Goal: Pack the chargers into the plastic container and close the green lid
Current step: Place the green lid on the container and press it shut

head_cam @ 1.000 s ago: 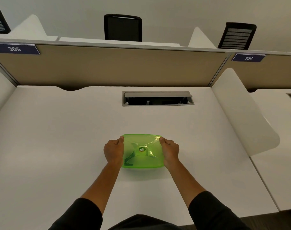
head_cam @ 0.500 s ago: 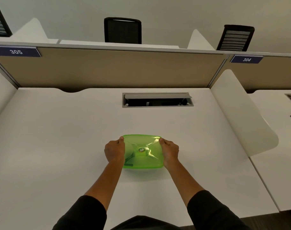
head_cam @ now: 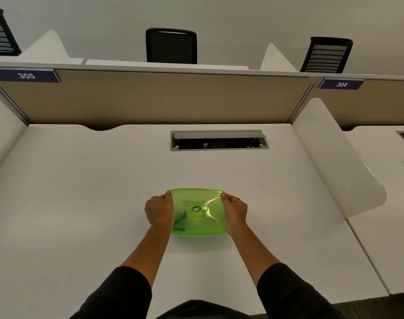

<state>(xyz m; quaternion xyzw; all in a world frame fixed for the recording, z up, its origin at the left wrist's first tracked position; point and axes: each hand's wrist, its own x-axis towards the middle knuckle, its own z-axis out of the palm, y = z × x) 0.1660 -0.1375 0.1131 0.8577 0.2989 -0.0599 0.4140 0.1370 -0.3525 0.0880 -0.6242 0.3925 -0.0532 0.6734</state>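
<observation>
A translucent green lid [head_cam: 202,199] with a round sticker at its middle lies flat on top of the plastic container on the white desk [head_cam: 81,203]. My left hand [head_cam: 159,209] grips the container's left side, thumb on the lid's far left corner. My right hand [head_cam: 235,211] grips the right side the same way. Dark shapes show through the lid near its left front; I cannot tell what they are. The container's body is hidden under the lid and my hands.
An open cable hatch [head_cam: 219,140] is set into the desk behind the container. A beige partition [head_cam: 150,97] closes the back, and a white curved divider [head_cam: 334,162] stands on the right. Black chairs show beyond the partition.
My hands and the lid stay where they were. Only the view has tilted slightly, shifting the scene down in the frame.
</observation>
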